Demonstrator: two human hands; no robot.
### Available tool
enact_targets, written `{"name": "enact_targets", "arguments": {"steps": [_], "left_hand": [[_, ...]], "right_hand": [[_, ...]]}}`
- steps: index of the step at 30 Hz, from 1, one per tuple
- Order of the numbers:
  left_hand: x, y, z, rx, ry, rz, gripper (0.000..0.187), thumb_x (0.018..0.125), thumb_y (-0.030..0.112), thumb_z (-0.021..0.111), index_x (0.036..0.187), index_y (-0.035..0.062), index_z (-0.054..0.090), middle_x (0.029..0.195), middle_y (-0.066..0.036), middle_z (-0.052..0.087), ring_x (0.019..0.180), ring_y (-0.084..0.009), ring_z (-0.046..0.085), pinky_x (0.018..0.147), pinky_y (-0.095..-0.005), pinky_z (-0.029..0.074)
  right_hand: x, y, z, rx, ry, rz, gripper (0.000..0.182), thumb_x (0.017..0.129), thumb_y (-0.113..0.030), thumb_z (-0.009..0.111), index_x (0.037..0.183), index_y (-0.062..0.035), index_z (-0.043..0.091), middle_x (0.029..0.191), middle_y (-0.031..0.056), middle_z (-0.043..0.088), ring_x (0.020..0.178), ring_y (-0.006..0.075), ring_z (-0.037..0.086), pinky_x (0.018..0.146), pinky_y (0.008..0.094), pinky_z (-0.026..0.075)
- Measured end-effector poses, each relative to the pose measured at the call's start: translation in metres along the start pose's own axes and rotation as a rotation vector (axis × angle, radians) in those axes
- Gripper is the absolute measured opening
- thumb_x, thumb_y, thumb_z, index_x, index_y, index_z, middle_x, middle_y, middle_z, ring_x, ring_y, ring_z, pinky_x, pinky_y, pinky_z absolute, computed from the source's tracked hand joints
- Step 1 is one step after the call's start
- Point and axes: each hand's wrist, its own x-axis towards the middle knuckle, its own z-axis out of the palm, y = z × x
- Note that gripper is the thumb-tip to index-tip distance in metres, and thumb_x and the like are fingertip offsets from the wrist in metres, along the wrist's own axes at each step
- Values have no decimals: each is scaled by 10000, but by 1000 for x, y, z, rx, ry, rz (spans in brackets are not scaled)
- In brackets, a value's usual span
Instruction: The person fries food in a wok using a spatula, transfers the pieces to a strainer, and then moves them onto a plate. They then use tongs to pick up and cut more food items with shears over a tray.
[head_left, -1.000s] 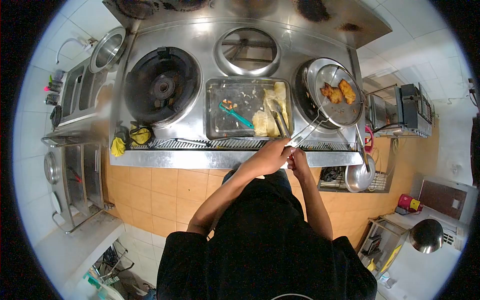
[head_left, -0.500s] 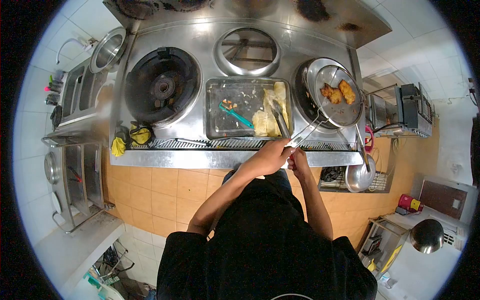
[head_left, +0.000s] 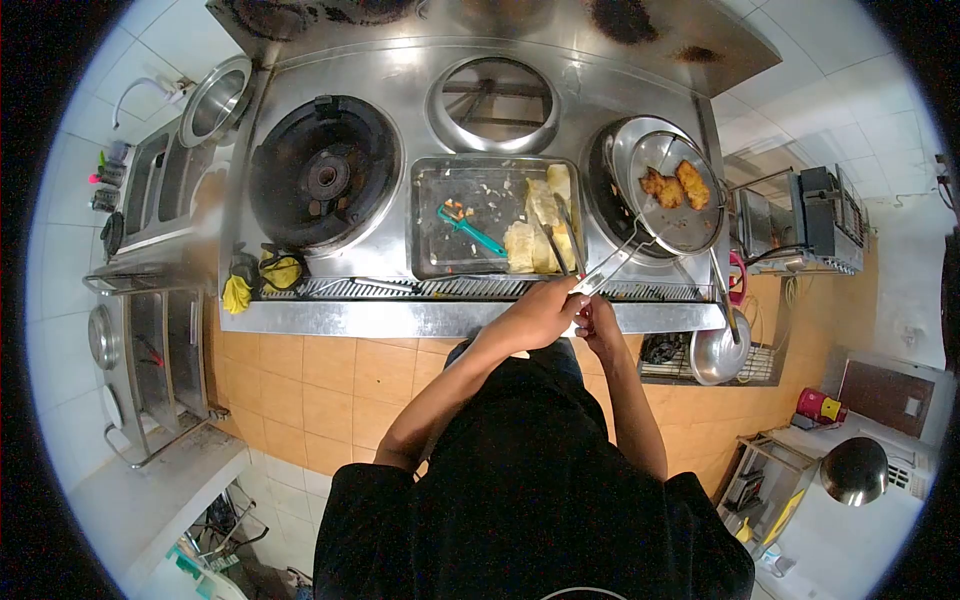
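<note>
A stainless-steel stove (head_left: 360,318) spans the far side, with a black wok burner (head_left: 285,165) on its left. At its centre sits a rectangular metal tray (head_left: 440,252). To the right, a round strainer (head_left: 690,230) lies over the right burner, its handle clenched in the left hand (head_left: 540,312). The right hand (head_left: 598,325), partly hidden, has its fingers curled around the near end of tongs (head_left: 556,253), whose arms spread over pale yellow food (head_left: 521,246) on the tray's right side. A teal-handled utensil (head_left: 478,234) lies left of that; two golden-brown fried pieces (head_left: 692,184) sit in the strainer.
</note>
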Motion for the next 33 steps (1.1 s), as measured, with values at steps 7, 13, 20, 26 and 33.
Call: {"name": "enact_targets", "arguments": {"steps": [7, 13, 20, 26, 33], "left_hand": [[-2, -2, 2, -23, 18, 23, 266, 952, 216, 496, 1086, -4, 560, 887, -246, 647, 832, -428, 621, 753, -483, 469], [-2, -4, 2, 2, -13, -9, 278, 956, 216, 492, 1113, -5, 555, 883, -240, 649, 826, -415, 628, 750, -474, 472], [1, -8, 4, 5, -2, 44, 311, 954, 196, 486, 1194, 5, 541, 918, -241, 653, 858, -398, 637, 772, -461, 475], [-1, 1, -1, -1, -76, -45, 332, 953, 186, 493, 1227, 3, 529, 991, -258, 643, 887, -391, 634, 793, -441, 478], [0, -6, 4, -24, -29, 6, 295, 956, 198, 503, 1159, -11, 550, 914, -238, 650, 825, -381, 628, 759, -437, 474]], "right_hand": [[8, 9, 3, -29, 50, -88, 288, 957, -350, 519, 838, -88, 520, 604, -21, 448, 452, 65, 380, 364, 234, 261], [7, 10, 5, 10, -19, -140, 275, 976, -312, 486, 829, -83, 525, 608, -18, 460, 440, 61, 369, 362, 228, 255], [20, 19, -1, -25, -9, -135, 256, 957, -304, 496, 835, -81, 523, 590, -24, 433, 442, 61, 363, 370, 224, 253], [18, 13, 0, 13, 7, -128, 192, 932, -252, 496, 839, -85, 505, 613, -26, 419, 445, 66, 358, 376, 233, 254], [9, 2, 6, 31, 59, -105, 136, 910, -215, 484, 838, -100, 490, 632, -23, 406, 452, 66, 347, 383, 230, 254]]}}
